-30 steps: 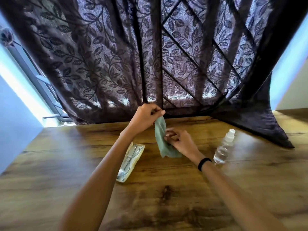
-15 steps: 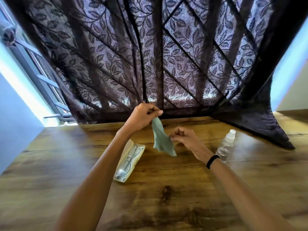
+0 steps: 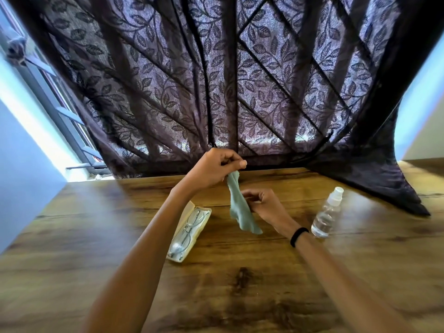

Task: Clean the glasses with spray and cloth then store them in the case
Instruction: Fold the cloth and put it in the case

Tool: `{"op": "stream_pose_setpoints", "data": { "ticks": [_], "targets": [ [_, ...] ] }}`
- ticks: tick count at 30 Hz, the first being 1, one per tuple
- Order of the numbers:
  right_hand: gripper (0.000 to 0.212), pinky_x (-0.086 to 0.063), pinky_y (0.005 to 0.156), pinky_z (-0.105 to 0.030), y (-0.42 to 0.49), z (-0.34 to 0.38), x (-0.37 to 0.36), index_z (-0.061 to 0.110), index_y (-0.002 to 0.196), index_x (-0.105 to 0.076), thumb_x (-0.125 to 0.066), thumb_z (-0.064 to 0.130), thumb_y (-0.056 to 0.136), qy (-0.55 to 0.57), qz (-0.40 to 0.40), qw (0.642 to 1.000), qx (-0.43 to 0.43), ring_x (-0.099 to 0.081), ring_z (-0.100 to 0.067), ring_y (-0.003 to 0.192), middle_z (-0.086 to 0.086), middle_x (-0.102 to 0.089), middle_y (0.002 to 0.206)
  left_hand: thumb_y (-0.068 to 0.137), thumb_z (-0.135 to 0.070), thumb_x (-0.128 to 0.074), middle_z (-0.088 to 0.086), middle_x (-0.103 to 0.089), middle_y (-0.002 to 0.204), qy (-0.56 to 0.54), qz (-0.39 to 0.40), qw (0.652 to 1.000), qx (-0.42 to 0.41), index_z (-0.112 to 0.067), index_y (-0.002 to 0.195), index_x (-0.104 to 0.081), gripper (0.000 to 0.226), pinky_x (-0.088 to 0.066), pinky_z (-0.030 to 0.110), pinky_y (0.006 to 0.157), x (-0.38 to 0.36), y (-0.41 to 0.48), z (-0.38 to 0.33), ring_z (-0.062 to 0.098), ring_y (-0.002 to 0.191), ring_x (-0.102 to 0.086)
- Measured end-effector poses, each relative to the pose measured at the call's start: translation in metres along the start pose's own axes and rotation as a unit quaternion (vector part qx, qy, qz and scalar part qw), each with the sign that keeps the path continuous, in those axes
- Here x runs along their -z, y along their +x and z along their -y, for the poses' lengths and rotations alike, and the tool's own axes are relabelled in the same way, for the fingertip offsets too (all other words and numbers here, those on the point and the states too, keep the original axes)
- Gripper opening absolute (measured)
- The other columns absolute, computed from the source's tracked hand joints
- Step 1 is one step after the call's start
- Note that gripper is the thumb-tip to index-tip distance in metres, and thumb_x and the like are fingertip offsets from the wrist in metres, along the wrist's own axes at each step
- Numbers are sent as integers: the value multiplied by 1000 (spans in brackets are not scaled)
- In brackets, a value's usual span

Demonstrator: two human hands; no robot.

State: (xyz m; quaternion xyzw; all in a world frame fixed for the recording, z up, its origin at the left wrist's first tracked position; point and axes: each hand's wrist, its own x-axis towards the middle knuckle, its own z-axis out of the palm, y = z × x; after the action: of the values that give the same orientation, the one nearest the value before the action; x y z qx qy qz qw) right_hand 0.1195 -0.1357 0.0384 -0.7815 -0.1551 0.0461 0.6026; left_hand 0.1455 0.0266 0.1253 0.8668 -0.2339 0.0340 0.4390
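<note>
Two hands up over the counter [image 3: 240,296], both pinching one green cloth [image 3: 240,212]: left hand [image 3: 213,169] at its top, right hand [image 3: 264,205] at its middle. Left of them, glasses [image 3: 187,229] lying in the open case [image 3: 177,259]. Right of them, spray bottle [image 3: 326,212] standing up.

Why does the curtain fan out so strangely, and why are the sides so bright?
Head view: the wide-angle lens bends straight lines, so the curtain fans outward; daylight blows out the window at left and backlights the curtain; a soft sheen lies on the table near the spray bottle.
</note>
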Motion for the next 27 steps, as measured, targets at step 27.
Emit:
{"op": "stream_pose_setpoints", "data": {
  "ticks": [27],
  "targets": [
    [6, -52, 70, -33, 32, 19, 44, 2, 87, -64, -58, 4, 87, -131, -140, 980, 57, -60, -18, 72, -9, -66, 80, 73, -18, -76, -7, -60, 60, 184, -97, 977, 56, -12, 77, -69, 10, -35, 11, 50, 12, 3, 23, -1, 50, -51]
  ]
}}
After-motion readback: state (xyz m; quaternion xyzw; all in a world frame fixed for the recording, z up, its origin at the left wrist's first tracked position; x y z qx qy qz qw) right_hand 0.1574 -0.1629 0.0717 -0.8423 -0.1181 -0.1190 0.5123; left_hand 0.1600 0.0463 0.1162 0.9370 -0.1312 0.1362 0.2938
